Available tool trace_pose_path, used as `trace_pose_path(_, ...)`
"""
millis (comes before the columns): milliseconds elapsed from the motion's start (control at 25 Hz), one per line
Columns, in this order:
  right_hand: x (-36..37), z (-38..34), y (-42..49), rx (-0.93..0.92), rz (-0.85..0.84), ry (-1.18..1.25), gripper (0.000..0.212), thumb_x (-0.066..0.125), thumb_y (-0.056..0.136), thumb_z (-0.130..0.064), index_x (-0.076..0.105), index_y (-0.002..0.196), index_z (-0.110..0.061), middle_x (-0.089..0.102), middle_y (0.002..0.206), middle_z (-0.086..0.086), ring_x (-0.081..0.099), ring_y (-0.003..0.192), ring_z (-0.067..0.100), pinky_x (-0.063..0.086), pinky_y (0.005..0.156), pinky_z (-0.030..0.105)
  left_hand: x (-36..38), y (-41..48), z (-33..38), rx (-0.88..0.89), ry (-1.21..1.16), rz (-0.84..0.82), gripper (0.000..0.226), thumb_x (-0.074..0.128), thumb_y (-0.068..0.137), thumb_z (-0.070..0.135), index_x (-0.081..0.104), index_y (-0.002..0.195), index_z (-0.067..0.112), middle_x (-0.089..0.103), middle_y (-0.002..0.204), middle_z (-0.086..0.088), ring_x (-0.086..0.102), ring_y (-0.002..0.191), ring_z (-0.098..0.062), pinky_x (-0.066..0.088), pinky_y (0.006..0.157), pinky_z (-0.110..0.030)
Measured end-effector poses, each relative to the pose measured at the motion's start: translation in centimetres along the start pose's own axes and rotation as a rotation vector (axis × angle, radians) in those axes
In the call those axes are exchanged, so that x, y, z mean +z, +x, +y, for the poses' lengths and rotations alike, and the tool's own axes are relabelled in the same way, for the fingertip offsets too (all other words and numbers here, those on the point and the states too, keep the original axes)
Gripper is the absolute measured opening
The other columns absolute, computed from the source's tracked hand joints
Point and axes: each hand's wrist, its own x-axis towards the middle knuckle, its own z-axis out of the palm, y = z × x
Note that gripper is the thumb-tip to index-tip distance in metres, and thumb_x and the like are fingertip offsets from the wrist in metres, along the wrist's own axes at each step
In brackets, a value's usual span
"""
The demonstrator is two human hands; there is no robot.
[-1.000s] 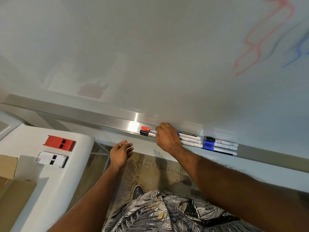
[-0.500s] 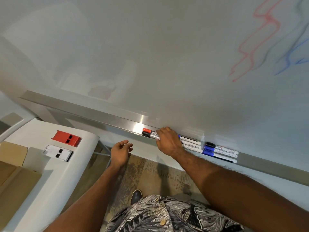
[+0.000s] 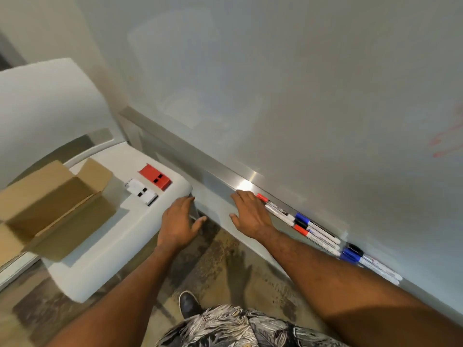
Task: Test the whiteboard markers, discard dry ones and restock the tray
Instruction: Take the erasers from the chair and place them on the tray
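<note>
Our right hand lay palm down with the fingers straight and a little spread. It held nothing, and its fingertips sat at the left end of the markers, just beside a red-capped marker. We could not tell whether the fingers pressed on the barrels beneath them or only covered them. The forearm ran long and nearly straight from the lower right, with the wrist low and level with the tray. Our left hand hung wide and relaxed, thumb out, holding nothing, near the rounded corner of the counter but apart from it. The markers lay lengthwise in the tray along the foot of the whiteboard. One cluster sat by the right hand and a second, blue- and black-capped cluster sat further right. We judged them light, stiff and smooth, apt to roll and to knock their neighbours along the narrow ledge. A pinch at mid-barrel, thumb against two fingers, seemed the surest hold, lifting one clear before pulling its cap. On the counter stood an open cardboard box, with a white box and a red box beside it. We took these for possible fresh stock, though their labels were unreadable. Faint red scribbles marked the board at far right.
</note>
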Motion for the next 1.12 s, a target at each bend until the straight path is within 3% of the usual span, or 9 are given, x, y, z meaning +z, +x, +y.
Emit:
trace_pose_path(240, 1.9, -9.4, 5.2, -0.196, -0.100, -0.014, 0.091, 0.061, 0.091, -0.050, 0.004, 0.158, -0.026, -0.004, 0.166, 0.005, 0.005, 0.152, 0.028, 0.002, 0.121, 0.040, -3.4, -3.3, -9.7, -0.110, 0.269, 0.074, 0.097, 0.026, 0.080, 0.084, 0.017, 0.155, 0.024, 0.006, 0.165, -0.004, 0.000, 0.152, -0.028, 0.002, 0.121, -0.056)
trace_pose_path(440, 3.5, -17.8, 9.1, -0.370, -0.129, -0.051, 0.100, 0.063, 0.088, -0.053, -0.008, 0.156, -0.032, -0.015, 0.165, 0.006, -0.005, 0.153, 0.029, 0.001, 0.124, 0.049, -6.7, -5.4, -16.7, -0.188, 0.356, 0.201, 0.099, 0.035, 0.082, 0.083, 0.016, 0.156, 0.021, -0.004, 0.166, -0.007, -0.009, 0.152, -0.029, -0.005, 0.120, -0.056)
trace_pose_path(560, 4.9, -22.3, 10.5, -0.422, -0.143, -0.043, 0.099, 0.060, 0.088, -0.059, -0.008, 0.156, -0.033, -0.019, 0.164, 0.004, -0.008, 0.153, 0.028, -0.006, 0.121, 0.046, -7.8, -7.0, -19.8, -0.199, 0.386, 0.238, 0.097, 0.035, 0.083, 0.081, 0.011, 0.156, 0.021, -0.002, 0.165, -0.009, -0.006, 0.152, -0.031, -0.003, 0.120, -0.055)
trace_pose_path(680, 6.5, -25.1, 11.5, -0.433, -0.163, -0.004, 0.095, 0.061, 0.088, -0.058, -0.001, 0.156, -0.032, -0.010, 0.166, 0.003, 0.000, 0.153, 0.027, -0.001, 0.121, 0.043, -8.4, -8.4, -22.5, -0.239, 0.381, 0.317, 0.086, 0.039, 0.086, 0.071, 0.021, 0.153, 0.019, 0.015, 0.162, -0.012, 0.013, 0.149, -0.033, 0.010, 0.118, -0.057)
trace_pose_path(800, 7.7, -26.4, 12.7, -0.351, -0.220, 0.096, 0.089, 0.064, 0.087, -0.057, 0.012, 0.154, -0.031, 0.012, 0.165, 0.003, 0.018, 0.150, 0.028, 0.017, 0.121, 0.046, -8.5, -10.4, -24.0, -0.423, 0.195, 0.527, 0.064, 0.048, 0.086, 0.055, 0.045, 0.134, 0.014, 0.041, 0.134, -0.015, 0.036, 0.126, -0.032, 0.029, 0.106, -0.061)
trace_pose_path(920, 8.8, -26.8, 14.5, -0.190, -0.272, 0.278, 0.094, 0.070, 0.082, -0.058, 0.020, 0.153, -0.023, 0.026, 0.160, 0.003, 0.030, 0.145, 0.027, 0.027, 0.117, 0.045, -9.5, -11.2, -25.4, -0.883, -0.161, 0.829, 0.040, 0.062, 0.089, 0.030, 0.051, 0.118, 0.005, 0.047, 0.120, -0.019, 0.042, 0.114, -0.036, 0.035, 0.099, -0.055)
trace_pose_path(1000, 9.3, -26.8, 16.1, -0.072, -0.327, 0.443, 0.104, 0.076, 0.076, -0.057, 0.019, 0.154, -0.019, 0.027, 0.160, 0.005, 0.033, 0.144, 0.028, 0.032, 0.117, 0.045, -10.8, -11.3, -27.2, -1.164, -0.530, 0.976, 0.036, 0.060, 0.091, 0.016, 0.050, 0.123, 0.004, 0.049, 0.124, -0.022, 0.047, 0.117, -0.039, 0.041, 0.095, -0.049)
trace_pose_path(1040, 9.5, -26.9, 17.0, -0.041, -0.363, 0.505, 0.108, 0.079, 0.074, -0.054, 0.018, 0.154, -0.018, 0.027, 0.161, 0.006, 0.033, 0.144, 0.028, 0.033, 0.116, 0.045, -11.4, -11.2, -28.2, -1.203, -0.677, 0.974, 0.039, 0.057, 0.092, 0.011, 0.048, 0.129, 0.005, 0.051, 0.125, -0.021, 0.050, 0.117, -0.039, 0.047, 0.089, -0.043)
trace_pose_path(1120, 9.5, -27.1, 18.8, -0.048, -0.423, 0.558, 0.113, 0.084, 0.071, -0.049, 0.015, 0.155, -0.017, 0.026, 0.161, 0.006, 0.032, 0.145, 0.029, 0.034, 0.116, 0.044, -12.3, -10.9, -29.2, -1.121, -0.812, 0.803, 0.049, 0.058, 0.092, 0.004, 0.043, 0.138, 0.006, 0.053, 0.131, -0.016, 0.052, 0.122, -0.035, 0.052, 0.069, -0.026)
